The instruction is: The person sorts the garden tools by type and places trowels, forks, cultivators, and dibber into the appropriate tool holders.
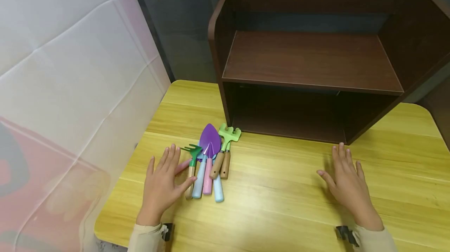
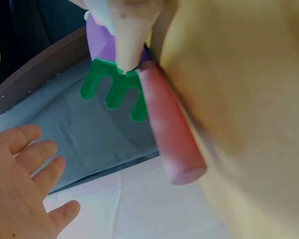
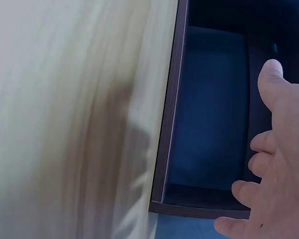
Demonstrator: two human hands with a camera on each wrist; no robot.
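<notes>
A heap of small garden tools lies on the table at centre left. On top is a purple trowel with a pink handle. To its right are light green hand rakes with wooden handles, to its left a dark green hand rake. Light blue handles stick out toward me. My left hand, fingers spread, is just left of the heap and holds nothing. In the left wrist view a pink handle shows close up. My right hand is spread before the shelf's front right corner, holding nothing.
A dark brown two-level shelf stands at the back of the yellow wood-grain table. A pale printed cloth hangs along the left side. Behind the shelf is a dark grey curtain.
</notes>
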